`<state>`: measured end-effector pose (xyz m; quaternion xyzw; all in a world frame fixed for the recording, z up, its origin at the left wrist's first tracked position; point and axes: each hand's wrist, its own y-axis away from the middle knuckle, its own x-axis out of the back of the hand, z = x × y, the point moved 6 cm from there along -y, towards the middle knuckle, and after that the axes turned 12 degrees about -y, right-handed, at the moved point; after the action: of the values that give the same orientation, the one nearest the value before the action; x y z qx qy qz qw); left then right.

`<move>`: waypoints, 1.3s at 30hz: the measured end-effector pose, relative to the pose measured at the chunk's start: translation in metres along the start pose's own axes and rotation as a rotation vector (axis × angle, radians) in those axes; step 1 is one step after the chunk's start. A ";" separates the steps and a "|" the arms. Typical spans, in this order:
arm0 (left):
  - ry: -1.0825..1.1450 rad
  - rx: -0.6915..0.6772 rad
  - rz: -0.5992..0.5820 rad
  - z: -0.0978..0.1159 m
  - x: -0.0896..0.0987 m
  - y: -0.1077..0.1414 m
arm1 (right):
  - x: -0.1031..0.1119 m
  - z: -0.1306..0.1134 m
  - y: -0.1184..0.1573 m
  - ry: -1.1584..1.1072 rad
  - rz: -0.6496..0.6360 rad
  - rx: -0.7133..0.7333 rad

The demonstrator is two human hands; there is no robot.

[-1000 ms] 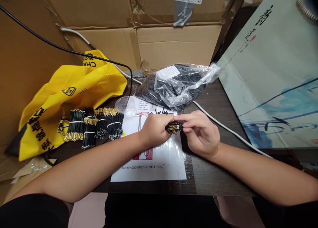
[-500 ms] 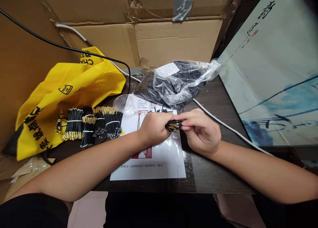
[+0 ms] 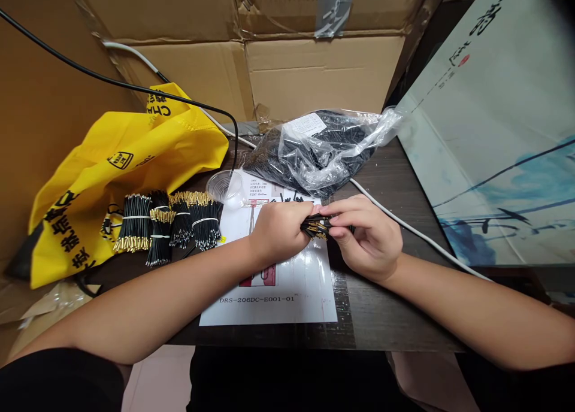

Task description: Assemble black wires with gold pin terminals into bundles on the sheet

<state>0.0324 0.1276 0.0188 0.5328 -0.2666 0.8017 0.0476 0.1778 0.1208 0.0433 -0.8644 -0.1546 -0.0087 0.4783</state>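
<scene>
My left hand (image 3: 283,229) is closed around a bunch of short black wires (image 3: 317,227) with gold-coloured ends, held above a printed sheet (image 3: 309,292). At the right end of the bunch, my right hand (image 3: 371,235) pinches with thumb and fingertips; a few black wires show between these fingers. How many it grips I cannot tell. Behind my hands, several loose black wires (image 3: 287,197) lie on the sheet. Off to the left are tied bundles of the same kind of wires (image 3: 136,223), with white bands round them.
A clear plastic bag (image 3: 327,148) full of black pieces lies behind the sheet, beside a clear round plastic cup or lid (image 3: 226,188). On the left is a yellow bag (image 3: 135,154). Cardboard boxes (image 3: 323,70) wall the back; a pale printed board (image 3: 494,136) leans at right.
My right hand has shifted very slightly right, and black wire ends now show between its fingers. The left hand keeps its hold on the bunch.
</scene>
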 end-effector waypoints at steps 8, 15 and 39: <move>-0.005 -0.004 0.015 0.000 0.001 0.000 | 0.001 -0.002 0.000 0.039 -0.039 0.056; 0.002 -0.005 -0.004 0.000 0.000 -0.001 | -0.001 -0.004 -0.001 0.030 -0.068 0.037; -0.066 0.001 0.014 0.003 0.003 -0.002 | 0.014 -0.011 -0.010 0.466 0.004 0.184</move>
<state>0.0341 0.1270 0.0233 0.5570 -0.2712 0.7843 0.0329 0.1900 0.1206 0.0596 -0.7923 -0.0387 -0.1930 0.5776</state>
